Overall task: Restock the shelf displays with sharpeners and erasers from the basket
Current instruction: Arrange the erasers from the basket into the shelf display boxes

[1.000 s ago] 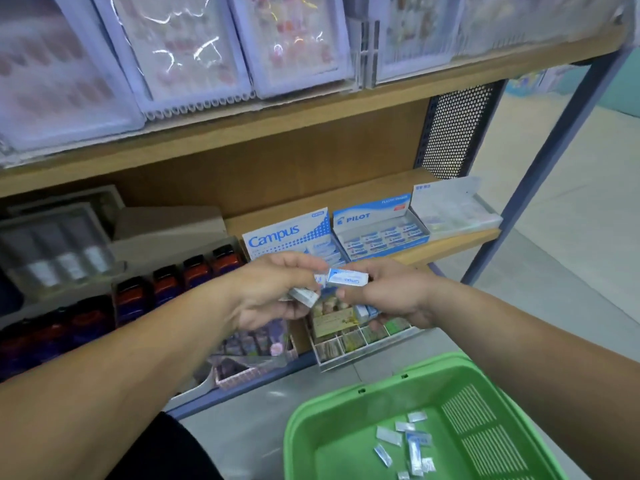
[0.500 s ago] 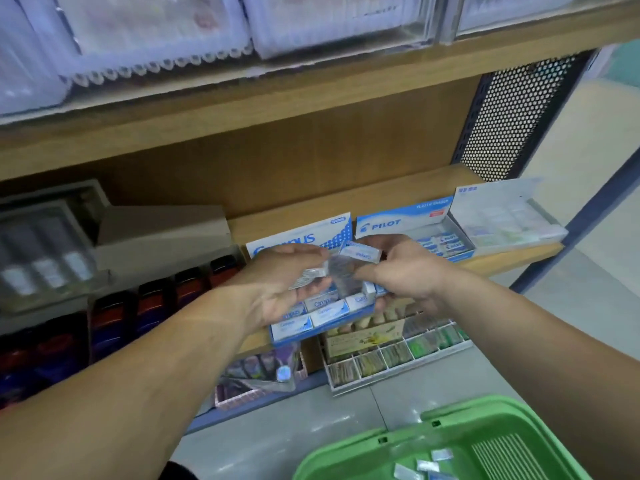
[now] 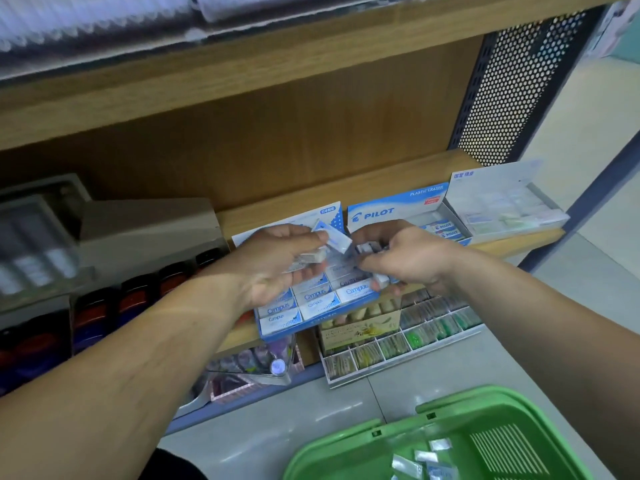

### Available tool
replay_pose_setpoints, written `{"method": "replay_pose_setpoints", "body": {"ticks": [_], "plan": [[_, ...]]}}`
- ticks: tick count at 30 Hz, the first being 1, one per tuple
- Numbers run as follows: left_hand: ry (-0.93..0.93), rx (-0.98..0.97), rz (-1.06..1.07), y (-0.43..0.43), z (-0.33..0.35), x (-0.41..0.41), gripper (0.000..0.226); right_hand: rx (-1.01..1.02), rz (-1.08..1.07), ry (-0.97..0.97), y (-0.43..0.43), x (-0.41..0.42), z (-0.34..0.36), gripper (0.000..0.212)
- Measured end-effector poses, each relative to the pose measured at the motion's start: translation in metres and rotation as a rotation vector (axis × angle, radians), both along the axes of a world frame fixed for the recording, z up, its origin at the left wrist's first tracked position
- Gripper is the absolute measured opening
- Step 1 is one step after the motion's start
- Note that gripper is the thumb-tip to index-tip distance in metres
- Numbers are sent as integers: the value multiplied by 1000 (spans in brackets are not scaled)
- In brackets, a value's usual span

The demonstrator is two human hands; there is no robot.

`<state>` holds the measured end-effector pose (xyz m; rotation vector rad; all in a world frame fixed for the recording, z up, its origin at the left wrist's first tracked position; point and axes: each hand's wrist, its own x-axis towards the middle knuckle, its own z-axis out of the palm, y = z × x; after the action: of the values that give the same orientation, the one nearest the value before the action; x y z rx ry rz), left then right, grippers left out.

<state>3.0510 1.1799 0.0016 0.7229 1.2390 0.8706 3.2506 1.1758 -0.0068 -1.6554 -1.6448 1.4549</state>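
In the head view, both hands meet just above the open Campus eraser box (image 3: 311, 303), which sits at the front edge of the wooden shelf (image 3: 363, 181) with its printed lid standing up behind it. The left hand (image 3: 277, 261) has its fingers curled round wrapped pieces. A blue-and-white eraser (image 3: 333, 238) sticks out between thumb and forefinger, tilted toward the other hand, and a second pale piece (image 3: 313, 255) lies just under it. The right hand (image 3: 405, 258), very near the left, pinches a small dark-and-white piece (image 3: 367, 247) at its fingertips, and blur hides what exactly it is. A white eraser end (image 3: 381, 280) shows beneath its curled lower fingers. Rows of Campus erasers fill the front of the box below the hands. Just to the right stands the Pilot box (image 3: 398, 209), with a few erasers visible at its right end, and beside that is a white display box (image 3: 502, 202) with pale contents. Left of the Campus box is a row of dark bottles (image 3: 138, 296) with red bands. Below the shelf, a compartment tray (image 3: 398, 344) holds small packets. The green basket (image 3: 457, 400) shows at the lower right, with several clear-wrapped pieces (image 3: 426, 459) lying in its bottom.
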Motion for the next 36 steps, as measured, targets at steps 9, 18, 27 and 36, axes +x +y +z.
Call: {"method": "replay_pose_setpoints", "body": {"ticks": [9,18,27,36], "plan": [[491,225,-310,2,-14,-2,19,71,39,-140,-3,18,-2,29],[850,319,-598,15,-12,12,21,94,12,-109,2,21,-12,27],[885,339,-622,14,-18,17,10,182,125,-243,7,19,-12,35],[490,252,-261,8,-19,13,16,189,366,-534,5,16,-6,45]]}}
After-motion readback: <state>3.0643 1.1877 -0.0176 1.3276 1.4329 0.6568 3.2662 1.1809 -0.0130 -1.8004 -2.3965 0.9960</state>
